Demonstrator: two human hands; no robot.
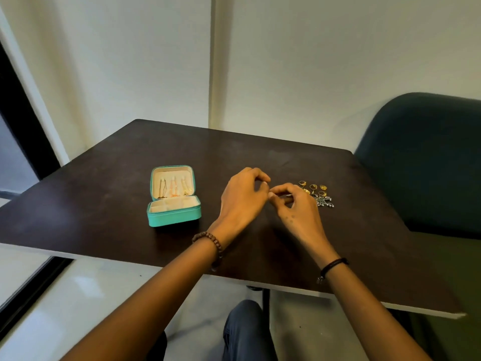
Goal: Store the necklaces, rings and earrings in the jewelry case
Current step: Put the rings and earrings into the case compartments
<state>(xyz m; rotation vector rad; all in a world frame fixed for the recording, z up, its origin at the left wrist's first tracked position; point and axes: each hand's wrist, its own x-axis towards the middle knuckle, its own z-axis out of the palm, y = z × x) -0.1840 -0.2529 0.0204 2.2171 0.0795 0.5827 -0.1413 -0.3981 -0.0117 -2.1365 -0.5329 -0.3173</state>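
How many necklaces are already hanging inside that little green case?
3, all in the lid of the open case: a dark necklace at the left, a pinkish necklace in the middle, a gold necklace at the right. None looks hidden.

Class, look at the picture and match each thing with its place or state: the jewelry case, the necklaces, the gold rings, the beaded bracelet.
Things:
1 jewelry case
2 necklaces
3 gold rings
4 beaded bracelet

Places or states:
A worn on the left wrist
B inside the lid
C loose on the table, on its right side
D open, lid up

Pairs: 1-D, 2-B, 3-C, 4-A.
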